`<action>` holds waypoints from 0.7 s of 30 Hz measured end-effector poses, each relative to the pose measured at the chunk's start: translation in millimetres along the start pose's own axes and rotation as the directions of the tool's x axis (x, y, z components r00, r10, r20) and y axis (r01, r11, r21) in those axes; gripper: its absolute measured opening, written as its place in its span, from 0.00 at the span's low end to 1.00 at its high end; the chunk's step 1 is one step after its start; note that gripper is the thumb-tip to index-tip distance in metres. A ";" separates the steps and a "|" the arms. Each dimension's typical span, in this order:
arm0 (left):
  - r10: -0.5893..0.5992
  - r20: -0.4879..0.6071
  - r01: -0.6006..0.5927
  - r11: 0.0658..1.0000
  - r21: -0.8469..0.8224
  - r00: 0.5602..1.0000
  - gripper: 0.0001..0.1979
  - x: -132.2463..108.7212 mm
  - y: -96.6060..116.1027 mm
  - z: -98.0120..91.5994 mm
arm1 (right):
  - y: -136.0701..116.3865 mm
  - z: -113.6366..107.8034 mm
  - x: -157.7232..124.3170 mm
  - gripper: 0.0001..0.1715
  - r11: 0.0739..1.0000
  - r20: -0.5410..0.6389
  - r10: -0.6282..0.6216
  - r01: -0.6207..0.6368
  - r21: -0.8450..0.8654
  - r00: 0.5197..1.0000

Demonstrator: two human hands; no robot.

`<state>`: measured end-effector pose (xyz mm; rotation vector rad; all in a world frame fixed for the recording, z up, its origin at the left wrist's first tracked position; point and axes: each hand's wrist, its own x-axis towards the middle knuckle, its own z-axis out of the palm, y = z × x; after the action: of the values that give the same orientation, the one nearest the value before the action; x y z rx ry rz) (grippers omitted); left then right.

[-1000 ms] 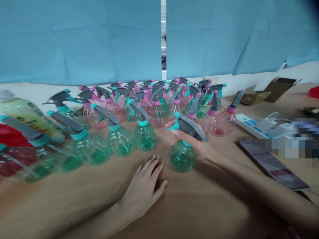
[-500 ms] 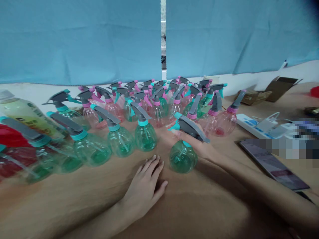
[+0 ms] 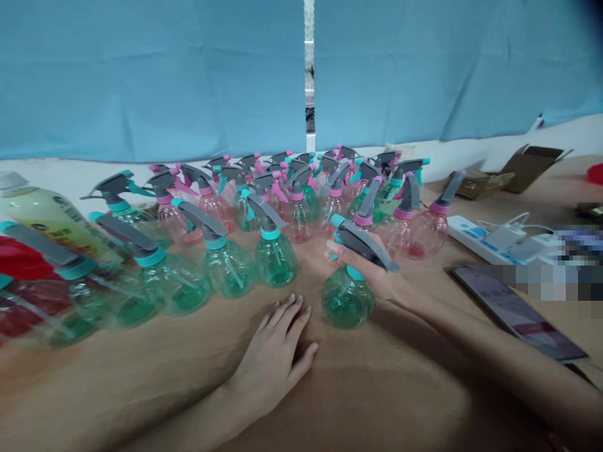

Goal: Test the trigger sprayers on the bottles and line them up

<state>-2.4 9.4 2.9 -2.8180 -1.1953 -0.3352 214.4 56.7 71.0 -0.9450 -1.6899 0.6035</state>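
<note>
My right hand (image 3: 377, 276) is wrapped round the neck of a green spray bottle (image 3: 347, 300) with a grey and teal trigger head; its fingers press on the trigger. The bottle stands on the brown table (image 3: 358, 389). My left hand (image 3: 277, 351) lies flat on the table just left of that bottle, fingers stretched out, holding nothing. Behind them stand several more spray bottles, green ones (image 3: 276, 254) in a row to the left and pink ones (image 3: 424, 229) further back.
A pale yellow bottle (image 3: 51, 216) lies at the far left beside something red (image 3: 19, 257). At right are a white power strip (image 3: 475, 235), a dark phone or tablet (image 3: 516, 314) and open cardboard boxes (image 3: 518, 169). A blue curtain hangs behind.
My right hand's fingers have pulled in on the trigger of the green bottle. My left hand has stayed flat in place.
</note>
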 end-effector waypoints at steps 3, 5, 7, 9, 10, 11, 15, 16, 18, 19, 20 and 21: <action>-0.006 -0.008 0.006 1.000 -0.003 1.000 0.23 -0.6 -0.2 -0.1 | 0.4 0.2 -0.3 0.13 1.000 0.000 0.015 -0.015 0.015 1.000; -0.006 -0.010 0.006 1.000 -0.007 1.000 0.23 -0.8 -0.3 -0.2 | 1.2 0.3 -0.7 0.11 0.999 0.008 0.033 -0.034 0.037 0.999; -0.004 -0.012 0.004 1.000 -0.010 1.000 0.23 -0.8 -0.2 -0.2 | 1.8 0.5 -1.3 0.09 0.997 0.022 0.043 -0.044 0.058 0.999; -0.006 -0.008 0.006 1.000 -0.007 1.000 0.24 -0.5 0.1 -0.3 | 1.7 0.7 -2.0 0.07 0.997 0.017 0.042 -0.043 0.065 0.999; -0.008 -0.004 0.008 1.000 -0.004 1.000 0.24 -0.3 0.2 -0.3 | 1.4 0.9 -2.2 0.06 0.997 0.008 0.037 -0.037 0.068 0.999; -0.011 0.002 0.011 1.000 -0.002 1.000 0.24 -0.2 0.2 -0.2 | 1.0 1.2 -2.4 0.06 0.997 0.001 0.031 -0.031 0.074 1.000; -0.008 -0.001 0.008 1.000 -0.009 1.000 0.24 0.1 -0.1 0.5 | -0.1 2.2 -2.2 0.11 0.990 0.038 0.027 -0.032 0.137 0.999; -0.006 -0.008 0.006 1.000 -0.014 1.000 0.23 0.0 -0.3 0.7 | 0.0 2.4 -1.9 0.13 0.988 0.050 0.034 -0.041 0.147 0.998; -0.005 -0.021 0.005 1.000 -0.020 1.000 0.23 -0.3 -0.5 0.7 | 1.0 2.7 -1.5 0.14 0.987 0.053 0.043 -0.050 0.151 0.998; -0.006 -0.024 0.005 1.000 -0.024 1.000 0.23 -0.5 -0.5 0.6 | 1.5 2.8 -1.3 0.14 0.987 0.050 0.042 -0.049 0.152 0.998; -0.005 -0.025 0.004 1.000 -0.026 1.000 0.23 -0.6 -0.5 0.5 | 2.0 2.8 -1.2 0.14 0.987 0.048 0.038 -0.045 0.154 0.998; -0.003 -0.026 0.003 1.000 -0.029 1.000 0.22 -0.7 -0.5 0.3 | 2.3 2.8 -1.1 0.14 0.987 0.048 0.033 -0.040 0.153 0.998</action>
<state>-3.1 9.3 2.4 -2.8268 -1.1993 -0.3915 212.5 57.3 67.7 -0.8589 -1.6427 0.7741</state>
